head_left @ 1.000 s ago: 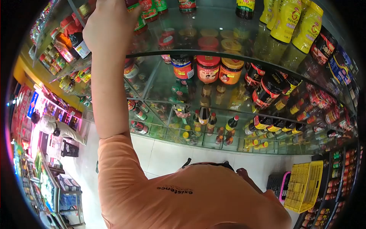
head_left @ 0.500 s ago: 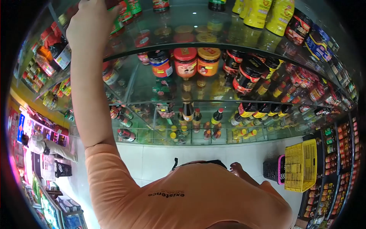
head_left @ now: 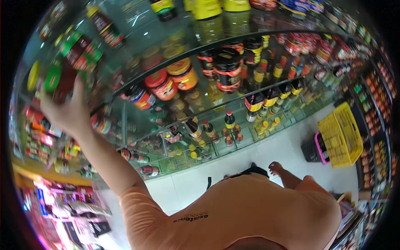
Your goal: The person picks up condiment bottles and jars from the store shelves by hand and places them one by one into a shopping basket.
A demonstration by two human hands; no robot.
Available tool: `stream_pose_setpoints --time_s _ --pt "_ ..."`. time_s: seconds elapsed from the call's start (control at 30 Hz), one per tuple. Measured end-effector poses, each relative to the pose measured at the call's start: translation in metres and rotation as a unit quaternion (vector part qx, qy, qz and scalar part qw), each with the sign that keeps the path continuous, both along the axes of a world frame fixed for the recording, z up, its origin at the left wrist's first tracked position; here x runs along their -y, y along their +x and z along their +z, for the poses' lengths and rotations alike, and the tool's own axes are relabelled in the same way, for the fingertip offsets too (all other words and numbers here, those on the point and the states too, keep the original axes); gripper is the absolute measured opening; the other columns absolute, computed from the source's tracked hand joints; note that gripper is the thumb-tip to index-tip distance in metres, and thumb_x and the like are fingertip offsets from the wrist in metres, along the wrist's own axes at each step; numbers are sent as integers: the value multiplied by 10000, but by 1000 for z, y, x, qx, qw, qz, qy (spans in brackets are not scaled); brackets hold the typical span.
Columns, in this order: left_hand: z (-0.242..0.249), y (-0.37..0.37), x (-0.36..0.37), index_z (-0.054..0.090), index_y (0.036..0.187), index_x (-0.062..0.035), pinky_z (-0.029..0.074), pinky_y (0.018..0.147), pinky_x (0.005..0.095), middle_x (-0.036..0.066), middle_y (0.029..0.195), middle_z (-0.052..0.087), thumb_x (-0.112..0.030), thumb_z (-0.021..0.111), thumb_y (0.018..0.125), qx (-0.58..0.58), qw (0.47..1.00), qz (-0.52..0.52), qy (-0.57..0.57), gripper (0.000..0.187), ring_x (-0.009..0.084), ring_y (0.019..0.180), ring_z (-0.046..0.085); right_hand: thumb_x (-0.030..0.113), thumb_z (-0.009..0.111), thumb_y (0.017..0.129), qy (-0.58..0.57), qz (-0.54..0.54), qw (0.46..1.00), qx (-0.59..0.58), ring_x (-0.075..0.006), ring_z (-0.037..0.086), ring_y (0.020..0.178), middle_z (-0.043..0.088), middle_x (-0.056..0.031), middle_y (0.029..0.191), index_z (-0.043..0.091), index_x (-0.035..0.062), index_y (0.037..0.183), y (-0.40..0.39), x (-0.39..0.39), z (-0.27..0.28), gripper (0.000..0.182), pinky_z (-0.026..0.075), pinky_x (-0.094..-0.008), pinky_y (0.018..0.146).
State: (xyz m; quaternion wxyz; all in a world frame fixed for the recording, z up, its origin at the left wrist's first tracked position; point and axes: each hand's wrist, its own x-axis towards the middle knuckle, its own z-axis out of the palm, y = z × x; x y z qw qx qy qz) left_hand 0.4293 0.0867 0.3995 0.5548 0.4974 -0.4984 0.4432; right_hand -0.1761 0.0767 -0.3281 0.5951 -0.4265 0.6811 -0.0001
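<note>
"What is the left hand (head_left: 66, 111) at?"

"It's beside a dark red bottle with a rounded, glossy green cap (head_left: 63, 83), at the left end of the upper greenish glass shelf (head_left: 139, 27). The bottle leans, cap toward the left, and lies in the space between thumb and fingers."

"Gripped?"

"Thumb and fingers stand wide apart. The blur is too strong, so I can't tell whether they touch it."

"What's its label like?"

"Blurred; I can make out nothing on it. Just beyond stand dark bottles with green-and-red labels (head_left: 81, 50), and a tall dark bottle with a yellow cap (head_left: 105, 28)."

"Any writing that can be read?"

"On the orange short-sleeved T-shirt (head_left: 250, 204), yes: 'existence', upside down in dark letters, with a smaller, unreadable line next to it. On the shelf below, a red-lidded glass jar with a pale pink label (head_left: 161, 85) touches or nearly touches an orange-lidded jar with an orange label (head_left: 182, 75); their print is too small to read."

"And the right hand (head_left: 276, 168)?"

"Low at the person's side, fingers loosely bent. It's too small to tell whether it has hold of anything."
</note>
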Motion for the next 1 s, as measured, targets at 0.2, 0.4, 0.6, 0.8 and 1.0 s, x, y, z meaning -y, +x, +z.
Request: stream_pose_setpoints --time_s 0.2,0.4,0.6,0.8,1.0 --pt "-56 -11 -44 542 1154 64 593 778 443 179 1059 670 -92 812 714 -33 905 -398 -147 539 299 975 666 226 623 891 -12 83 996 -28 -193 661 616 697 -87 808 660 92 1019 -17 -22 0 189 550 -341 532" --pt "-189 -144 -25 514 1205 10 561 792 404 164 1072 671 -199 858 684 -140 772 -601 153 658 279 948 665 250 649 865 -236 178 955 -33 -204 691 742 706 -119 847 688 99 1045 -23 -54 47 238 561 -334 678" --pt "-342 -315 14 443 1385 -31 524 776 302 84 1051 639 10 790 713 -279 648 -502 500 757 146 878 621 185 613 920 -201 0 963 178 -187 670 863 676 -107 936 635 52 1119 -43 -39 173 240 550 -340 738" --pt "-409 -500 22 385 1498 -104 521 845 326 138 1111 679 -137 784 764 -151 469 -545 678 835 197 971 672 211 616 966 -259 -204 862 385 -184 655 776 647 -84 959 485 39 1301 -136 -25 320 399 551 -312 666" --pt "-388 -652 33 312 1516 -67 500 919 354 151 1126 663 -173 793 776 -39 344 -527 776 889 222 1037 653 192 660 953 -330 -253 834 364 -156 642 780 632 -81 967 501 22 1263 -260 -39 304 388 551 -303 669"
